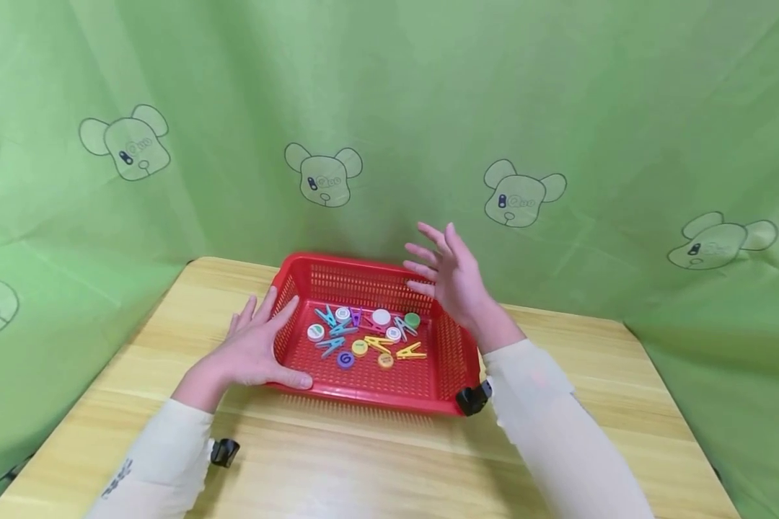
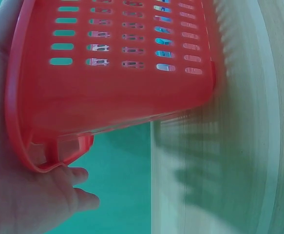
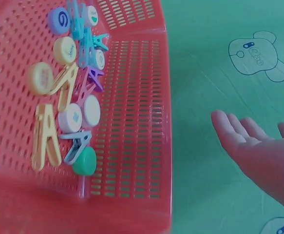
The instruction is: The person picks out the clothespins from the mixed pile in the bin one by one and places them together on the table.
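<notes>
My left hand (image 1: 253,353) lies against the left end of the red basket (image 1: 376,401), fingers spread apart, thumb on the near rim by the left corner. My right hand (image 1: 457,285) is raised over the basket's far right part, its fingers also apart and holding nothing. The basket sits on the far half of the table (image 1: 311,468), before a green cloth (image 1: 389,72). Inside, coloured pegs (image 1: 411,352) and round caps (image 1: 346,360) lie mixed, mostly toward the middle and far side.
</notes>
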`<action>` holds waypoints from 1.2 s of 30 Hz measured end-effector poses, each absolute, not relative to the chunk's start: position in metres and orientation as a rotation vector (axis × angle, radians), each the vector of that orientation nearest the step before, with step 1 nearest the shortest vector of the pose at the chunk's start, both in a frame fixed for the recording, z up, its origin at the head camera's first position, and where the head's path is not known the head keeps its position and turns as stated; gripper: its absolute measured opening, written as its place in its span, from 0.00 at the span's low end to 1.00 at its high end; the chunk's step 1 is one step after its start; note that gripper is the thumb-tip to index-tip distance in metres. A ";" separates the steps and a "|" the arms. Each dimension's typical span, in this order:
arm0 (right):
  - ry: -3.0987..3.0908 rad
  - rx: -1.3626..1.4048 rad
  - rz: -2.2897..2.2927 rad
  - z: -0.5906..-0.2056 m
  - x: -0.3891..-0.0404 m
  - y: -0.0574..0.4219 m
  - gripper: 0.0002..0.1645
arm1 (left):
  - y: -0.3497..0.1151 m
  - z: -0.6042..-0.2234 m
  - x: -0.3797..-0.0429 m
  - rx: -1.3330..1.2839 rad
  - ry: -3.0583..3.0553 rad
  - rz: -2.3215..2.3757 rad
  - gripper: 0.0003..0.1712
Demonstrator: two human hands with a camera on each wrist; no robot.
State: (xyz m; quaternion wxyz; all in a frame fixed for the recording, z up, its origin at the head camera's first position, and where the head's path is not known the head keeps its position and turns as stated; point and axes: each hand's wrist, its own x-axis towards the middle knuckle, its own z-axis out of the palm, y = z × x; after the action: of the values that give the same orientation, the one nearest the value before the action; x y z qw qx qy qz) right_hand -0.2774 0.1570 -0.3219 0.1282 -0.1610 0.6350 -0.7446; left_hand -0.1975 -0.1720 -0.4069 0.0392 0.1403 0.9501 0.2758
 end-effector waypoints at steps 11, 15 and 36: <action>1.836 -0.239 -1.790 -0.346 -0.304 0.147 0.55 | -0.170 -0.408 -0.196 0.424 2.909 0.840 0.83; 1.863 -0.055 -1.675 -0.355 -0.305 0.151 0.59 | -0.171 -0.407 -0.195 0.423 2.907 0.848 0.83; 1.927 0.184 -1.489 -0.385 -0.314 0.168 0.56 | -0.174 -0.408 -0.198 0.439 2.917 0.854 0.83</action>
State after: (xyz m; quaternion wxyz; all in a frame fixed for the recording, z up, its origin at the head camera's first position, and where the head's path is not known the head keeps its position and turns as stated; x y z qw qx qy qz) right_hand -0.3141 0.1683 -0.3845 0.3428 0.0707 0.7413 -0.5727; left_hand -0.1982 -0.1736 -0.4079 0.0354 0.1428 0.9493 0.2779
